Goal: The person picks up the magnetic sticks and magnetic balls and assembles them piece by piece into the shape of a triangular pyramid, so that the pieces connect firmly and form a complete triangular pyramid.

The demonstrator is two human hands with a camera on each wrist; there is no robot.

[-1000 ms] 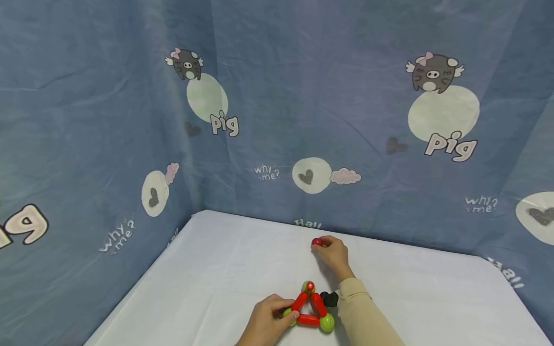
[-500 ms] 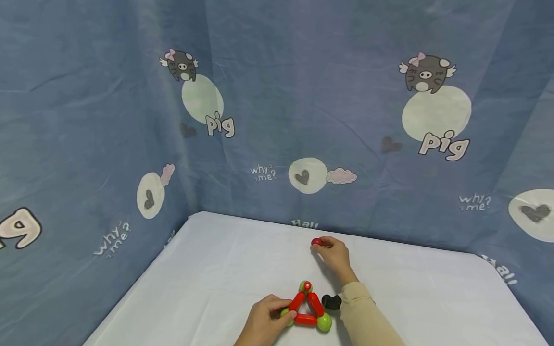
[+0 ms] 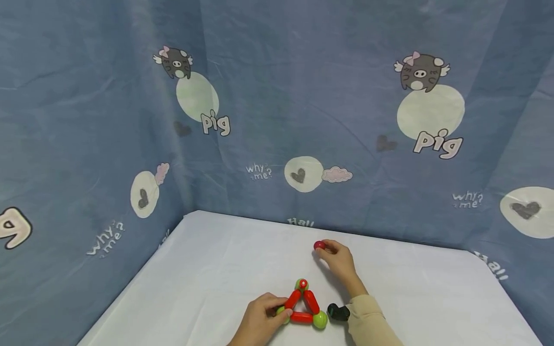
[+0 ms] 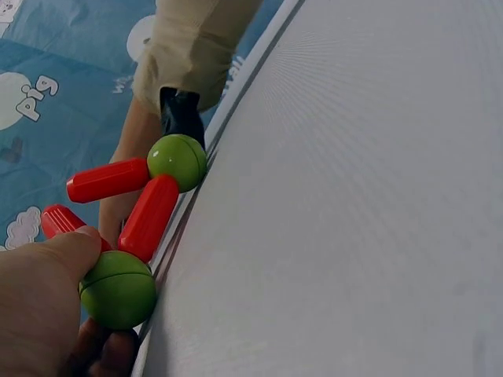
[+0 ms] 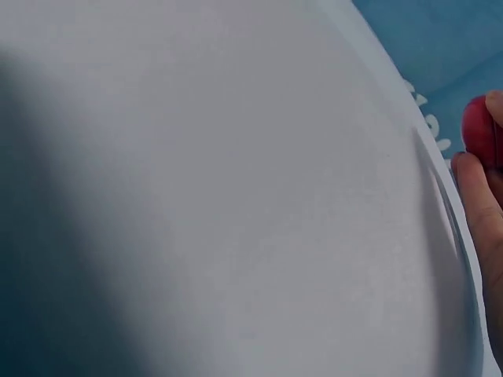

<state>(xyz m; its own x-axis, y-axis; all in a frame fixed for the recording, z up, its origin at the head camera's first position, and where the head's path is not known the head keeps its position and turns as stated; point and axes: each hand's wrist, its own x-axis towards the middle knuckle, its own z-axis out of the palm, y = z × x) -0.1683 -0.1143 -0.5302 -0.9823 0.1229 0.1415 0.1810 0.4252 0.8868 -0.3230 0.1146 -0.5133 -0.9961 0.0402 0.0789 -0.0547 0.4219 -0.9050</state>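
Note:
A triangle of red magnetic rods [image 3: 301,317] and green balls [image 3: 320,319] lies on the white table. My left hand [image 3: 259,318] pinches its left corner; in the left wrist view the thumb [image 4: 75,250] rests by a green ball [image 4: 118,290]. At the triangle's far corner, a short red rod [image 3: 303,283] points up from another green ball. Farther back, my right hand [image 3: 339,259] holds a red ball [image 3: 319,245] between thumb and fingers. That red ball [image 5: 479,132] shows at the right edge of the right wrist view, partly covered by fingertips.
The white table [image 3: 225,259] runs back to a blue curtain [image 3: 259,96] printed with pigs and words. A black device [image 3: 338,312] sits at the cuff of the right sleeve [image 3: 370,319], close beside the triangle's right corner.
My right hand has shifted a little to the right and nearer with the red ball. The black device now stands farther from the triangle. The head view has turned slightly right.

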